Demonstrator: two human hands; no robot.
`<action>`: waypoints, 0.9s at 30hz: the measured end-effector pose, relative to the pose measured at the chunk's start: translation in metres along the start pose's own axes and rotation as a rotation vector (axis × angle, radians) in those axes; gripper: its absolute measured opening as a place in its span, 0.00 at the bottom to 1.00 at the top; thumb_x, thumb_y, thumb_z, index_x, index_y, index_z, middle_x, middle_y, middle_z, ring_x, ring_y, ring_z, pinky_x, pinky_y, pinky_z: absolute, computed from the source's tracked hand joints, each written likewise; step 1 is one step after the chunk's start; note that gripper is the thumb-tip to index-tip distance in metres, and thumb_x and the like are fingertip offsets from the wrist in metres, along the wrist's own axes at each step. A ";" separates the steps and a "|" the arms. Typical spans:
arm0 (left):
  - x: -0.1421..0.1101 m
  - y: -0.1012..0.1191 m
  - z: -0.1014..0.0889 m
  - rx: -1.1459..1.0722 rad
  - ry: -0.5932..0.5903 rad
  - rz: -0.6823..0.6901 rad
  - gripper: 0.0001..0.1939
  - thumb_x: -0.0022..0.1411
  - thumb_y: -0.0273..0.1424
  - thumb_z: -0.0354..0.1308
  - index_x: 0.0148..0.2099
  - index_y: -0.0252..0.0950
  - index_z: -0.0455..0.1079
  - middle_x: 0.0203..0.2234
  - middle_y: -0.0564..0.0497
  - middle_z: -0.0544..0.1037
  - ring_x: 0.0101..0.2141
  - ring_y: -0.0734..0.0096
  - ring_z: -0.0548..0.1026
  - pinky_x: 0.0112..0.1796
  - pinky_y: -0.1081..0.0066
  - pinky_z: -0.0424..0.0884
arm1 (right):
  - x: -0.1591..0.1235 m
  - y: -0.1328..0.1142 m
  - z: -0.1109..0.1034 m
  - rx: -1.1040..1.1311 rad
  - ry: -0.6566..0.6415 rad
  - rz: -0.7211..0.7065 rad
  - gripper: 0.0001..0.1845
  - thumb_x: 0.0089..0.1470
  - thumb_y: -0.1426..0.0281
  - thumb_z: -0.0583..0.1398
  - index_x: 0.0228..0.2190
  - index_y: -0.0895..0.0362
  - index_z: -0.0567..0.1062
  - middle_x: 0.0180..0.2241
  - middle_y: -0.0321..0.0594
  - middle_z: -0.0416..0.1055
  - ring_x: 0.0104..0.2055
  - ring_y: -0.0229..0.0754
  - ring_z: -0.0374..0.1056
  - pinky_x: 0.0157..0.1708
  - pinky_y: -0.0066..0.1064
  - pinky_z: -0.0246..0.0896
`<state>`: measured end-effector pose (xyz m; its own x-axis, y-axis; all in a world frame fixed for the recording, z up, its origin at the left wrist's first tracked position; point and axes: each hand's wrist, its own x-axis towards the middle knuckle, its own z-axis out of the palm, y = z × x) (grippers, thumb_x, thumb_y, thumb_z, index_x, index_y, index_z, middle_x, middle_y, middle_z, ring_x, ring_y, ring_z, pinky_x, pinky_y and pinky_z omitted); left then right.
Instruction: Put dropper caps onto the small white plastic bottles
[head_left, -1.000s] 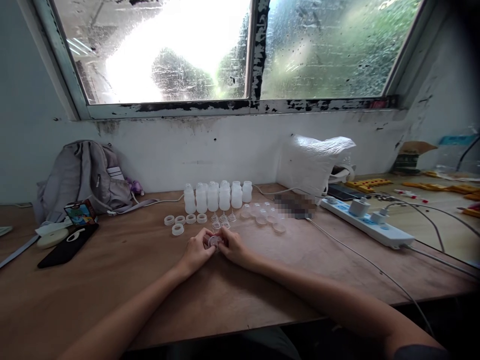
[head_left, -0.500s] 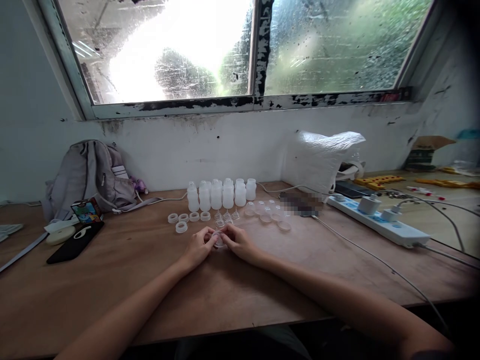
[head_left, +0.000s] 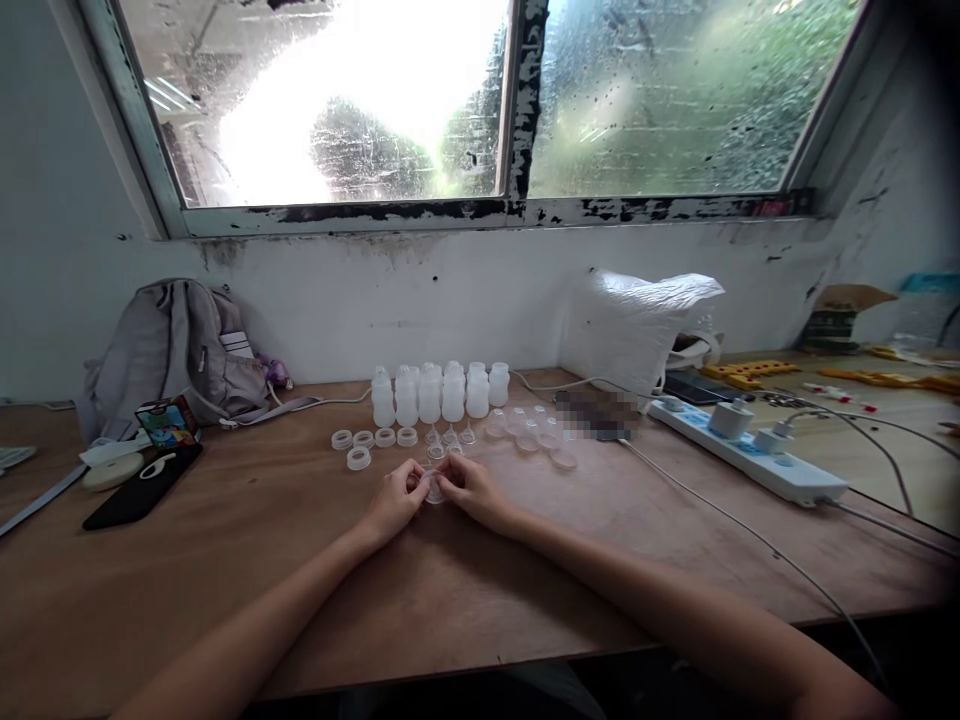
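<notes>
Evidently, a small clear piece [head_left: 435, 492] is gripped between the fingertips of the left hand [head_left: 394, 499] and the right hand [head_left: 474, 492], in front of the bottle row [head_left: 429, 396]; its exact form is partly hidden by the fingers. White rings [head_left: 358, 458] are set front-left of the row, pointed teats [head_left: 450, 440] just before it, clear caps [head_left: 563, 459] front-right. Handling (judged): light, probably smooth and somewhat slippery; any soft part would be deformed by hard squeezing, so the rim is best pinched gently from opposite sides.
</notes>
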<state>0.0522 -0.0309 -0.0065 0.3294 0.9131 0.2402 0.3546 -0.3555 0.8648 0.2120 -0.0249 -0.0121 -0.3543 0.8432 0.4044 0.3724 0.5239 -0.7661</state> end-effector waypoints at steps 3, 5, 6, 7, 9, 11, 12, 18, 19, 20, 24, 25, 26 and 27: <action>0.001 -0.001 0.001 -0.015 -0.005 -0.003 0.12 0.53 0.38 0.49 0.28 0.34 0.58 0.15 0.57 0.67 0.13 0.81 0.62 0.16 0.80 0.57 | 0.000 0.000 -0.001 0.019 -0.022 0.005 0.06 0.48 0.69 0.53 0.29 0.59 0.66 0.21 0.32 0.63 0.22 0.31 0.57 0.21 0.22 0.50; 0.001 0.000 0.001 -0.025 -0.013 -0.005 0.11 0.53 0.38 0.49 0.28 0.34 0.58 0.15 0.57 0.67 0.13 0.81 0.62 0.16 0.80 0.57 | -0.001 -0.001 -0.001 0.022 -0.023 0.005 0.06 0.47 0.70 0.53 0.28 0.59 0.66 0.20 0.32 0.62 0.22 0.31 0.56 0.20 0.21 0.50; 0.000 0.000 0.001 -0.028 -0.017 -0.005 0.11 0.53 0.38 0.49 0.28 0.34 0.58 0.15 0.57 0.67 0.13 0.81 0.62 0.16 0.80 0.57 | -0.001 -0.002 -0.001 0.021 -0.022 0.005 0.05 0.47 0.70 0.53 0.28 0.59 0.66 0.20 0.32 0.62 0.22 0.31 0.56 0.20 0.21 0.50; 0.000 0.000 0.001 -0.029 -0.020 -0.002 0.11 0.53 0.38 0.49 0.28 0.35 0.57 0.15 0.57 0.67 0.14 0.81 0.62 0.16 0.80 0.58 | -0.001 -0.003 -0.001 0.016 -0.019 0.004 0.05 0.47 0.70 0.53 0.28 0.59 0.66 0.20 0.32 0.62 0.22 0.31 0.56 0.20 0.21 0.50; 0.000 0.001 0.001 -0.024 -0.021 0.004 0.11 0.53 0.38 0.50 0.28 0.35 0.57 0.15 0.57 0.67 0.14 0.81 0.62 0.16 0.80 0.58 | -0.001 -0.006 -0.001 0.001 -0.013 0.003 0.04 0.46 0.71 0.53 0.27 0.59 0.66 0.20 0.32 0.61 0.22 0.31 0.56 0.20 0.21 0.50; -0.001 0.002 0.001 -0.022 -0.019 0.014 0.11 0.53 0.38 0.50 0.27 0.35 0.57 0.15 0.57 0.67 0.14 0.80 0.63 0.16 0.80 0.58 | -0.002 -0.008 0.000 -0.017 -0.006 -0.002 0.04 0.46 0.71 0.53 0.27 0.59 0.66 0.20 0.32 0.62 0.22 0.31 0.56 0.20 0.21 0.50; -0.001 0.002 0.001 -0.021 -0.015 0.020 0.11 0.53 0.38 0.50 0.27 0.35 0.57 0.15 0.57 0.67 0.14 0.80 0.63 0.16 0.80 0.58 | -0.002 -0.009 0.000 -0.028 -0.002 -0.008 0.04 0.46 0.71 0.53 0.27 0.59 0.66 0.20 0.32 0.62 0.22 0.31 0.56 0.21 0.21 0.50; -0.003 0.005 -0.001 0.035 -0.008 0.031 0.10 0.53 0.37 0.49 0.29 0.35 0.60 0.17 0.56 0.70 0.15 0.79 0.65 0.17 0.79 0.60 | -0.005 -0.011 -0.001 -0.085 0.035 -0.070 0.05 0.46 0.74 0.52 0.30 0.58 0.65 0.20 0.32 0.62 0.21 0.31 0.57 0.22 0.22 0.51; -0.003 0.006 -0.001 0.045 -0.008 0.036 0.09 0.53 0.36 0.49 0.31 0.35 0.60 0.19 0.55 0.71 0.16 0.78 0.66 0.18 0.78 0.61 | -0.005 -0.011 -0.001 -0.086 0.037 -0.081 0.06 0.45 0.75 0.52 0.30 0.58 0.65 0.20 0.32 0.62 0.22 0.31 0.57 0.22 0.22 0.51; -0.003 0.006 -0.002 0.055 -0.005 0.045 0.08 0.53 0.35 0.50 0.32 0.35 0.61 0.20 0.54 0.72 0.18 0.77 0.68 0.20 0.78 0.62 | -0.005 -0.011 -0.002 -0.088 0.038 -0.091 0.07 0.45 0.75 0.53 0.31 0.58 0.65 0.21 0.32 0.62 0.22 0.31 0.57 0.22 0.22 0.51; -0.002 0.007 -0.002 0.100 -0.007 0.090 0.09 0.50 0.28 0.52 0.37 0.36 0.61 0.26 0.53 0.73 0.26 0.74 0.71 0.27 0.76 0.65 | -0.004 -0.010 -0.003 -0.114 0.044 -0.111 0.10 0.41 0.78 0.53 0.31 0.58 0.64 0.21 0.32 0.62 0.22 0.31 0.56 0.22 0.21 0.51; -0.002 0.007 -0.002 0.111 -0.013 0.092 0.09 0.49 0.27 0.51 0.37 0.37 0.61 0.26 0.53 0.73 0.27 0.74 0.71 0.28 0.76 0.65 | -0.004 -0.010 -0.003 -0.123 0.044 -0.115 0.10 0.41 0.78 0.53 0.30 0.58 0.64 0.21 0.31 0.62 0.21 0.31 0.56 0.21 0.21 0.50; -0.002 0.006 -0.002 0.121 -0.019 0.092 0.09 0.49 0.27 0.51 0.37 0.37 0.61 0.25 0.53 0.73 0.27 0.74 0.71 0.28 0.76 0.65 | -0.004 -0.010 -0.003 -0.133 0.043 -0.120 0.09 0.41 0.78 0.53 0.30 0.58 0.64 0.21 0.31 0.61 0.21 0.31 0.56 0.21 0.21 0.50; -0.002 0.006 -0.002 0.129 -0.026 0.092 0.09 0.49 0.26 0.50 0.36 0.37 0.61 0.25 0.53 0.73 0.26 0.74 0.70 0.28 0.76 0.65 | -0.004 -0.010 -0.002 -0.143 0.043 -0.126 0.09 0.40 0.78 0.53 0.29 0.58 0.63 0.21 0.31 0.61 0.21 0.31 0.55 0.21 0.21 0.50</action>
<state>0.0520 -0.0339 -0.0011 0.3879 0.8706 0.3026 0.4312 -0.4616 0.7752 0.2114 -0.0331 -0.0044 -0.3700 0.7726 0.5160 0.4466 0.6349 -0.6304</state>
